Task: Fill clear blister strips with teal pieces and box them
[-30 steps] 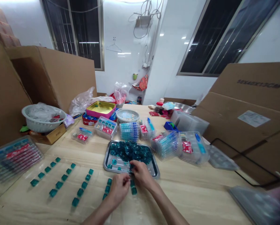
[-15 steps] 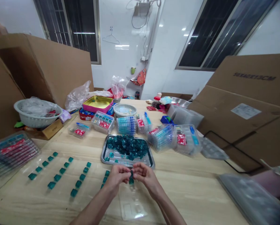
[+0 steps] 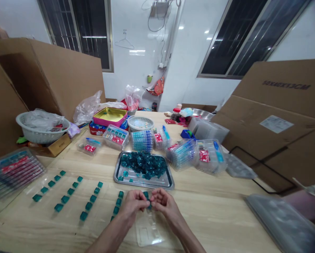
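Note:
My left hand point(image 3: 131, 206) and my right hand point(image 3: 163, 203) meet just above the table, fingers pinched together on a small teal block point(image 3: 147, 201) held between them. Right below them lies a clear plastic blister tray point(image 3: 148, 234) with empty pockets. Behind my hands stands a metal tray point(image 3: 144, 179) piled with loose teal blocks point(image 3: 144, 166). To the left, rows of teal blocks point(image 3: 90, 203) sit in clear trays on the wooden table point(image 3: 215, 214).
Filled clear packs point(image 3: 191, 154) stand behind the metal tray, with a stack point(image 3: 13, 172) at the far left. A white basket point(image 3: 43, 128), a pink tin point(image 3: 110, 116) and big cardboard boxes point(image 3: 275, 116) ring the table. Empty blister sheets point(image 3: 286, 221) lie at the right.
My right hand left the metal tray and came back toward me. Both hands rose off the table and now pinch one teal block together above the empty blister tray.

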`<state>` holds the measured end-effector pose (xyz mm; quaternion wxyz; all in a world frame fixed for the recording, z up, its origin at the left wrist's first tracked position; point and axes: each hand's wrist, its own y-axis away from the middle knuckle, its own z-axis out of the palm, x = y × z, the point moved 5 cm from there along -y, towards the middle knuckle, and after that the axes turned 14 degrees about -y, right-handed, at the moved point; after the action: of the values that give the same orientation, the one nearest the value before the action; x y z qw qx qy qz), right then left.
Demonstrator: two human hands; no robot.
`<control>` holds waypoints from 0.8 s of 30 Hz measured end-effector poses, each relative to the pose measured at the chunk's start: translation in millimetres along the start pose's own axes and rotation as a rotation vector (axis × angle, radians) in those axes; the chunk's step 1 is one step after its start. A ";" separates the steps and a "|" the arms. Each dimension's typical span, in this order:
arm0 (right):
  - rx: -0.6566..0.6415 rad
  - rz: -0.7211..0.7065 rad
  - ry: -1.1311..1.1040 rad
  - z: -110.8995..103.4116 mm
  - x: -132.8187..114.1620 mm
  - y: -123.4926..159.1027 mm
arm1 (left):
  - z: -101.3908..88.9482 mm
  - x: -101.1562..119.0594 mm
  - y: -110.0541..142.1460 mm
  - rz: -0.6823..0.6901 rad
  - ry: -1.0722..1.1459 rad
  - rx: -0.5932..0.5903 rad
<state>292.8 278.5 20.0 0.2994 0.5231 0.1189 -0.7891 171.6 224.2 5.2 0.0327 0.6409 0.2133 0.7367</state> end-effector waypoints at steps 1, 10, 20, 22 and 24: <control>-0.006 0.000 0.014 -0.5 0.3 0.0 | 0.7 0.9 1.8 0.004 -0.022 0.000; -0.044 0.023 0.219 -7.3 11.2 -0.8 | 7.0 -11.6 2.9 0.124 -0.516 0.124; -0.059 -0.087 0.720 -5.4 2.4 -2.2 | 16.6 -1.8 18.6 0.283 -1.096 0.112; -0.065 -0.112 0.799 -5.9 -6.8 -13.7 | 17.7 -2.4 18.1 0.366 -1.060 0.090; -0.031 -0.177 0.871 -5.7 -17.9 -30.2 | 16.4 -5.5 13.4 0.382 -1.014 0.073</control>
<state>283.9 311.4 29.8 0.1605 0.7900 0.2900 -0.5158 191.4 214.7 6.3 -0.0253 0.9440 0.0761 0.3200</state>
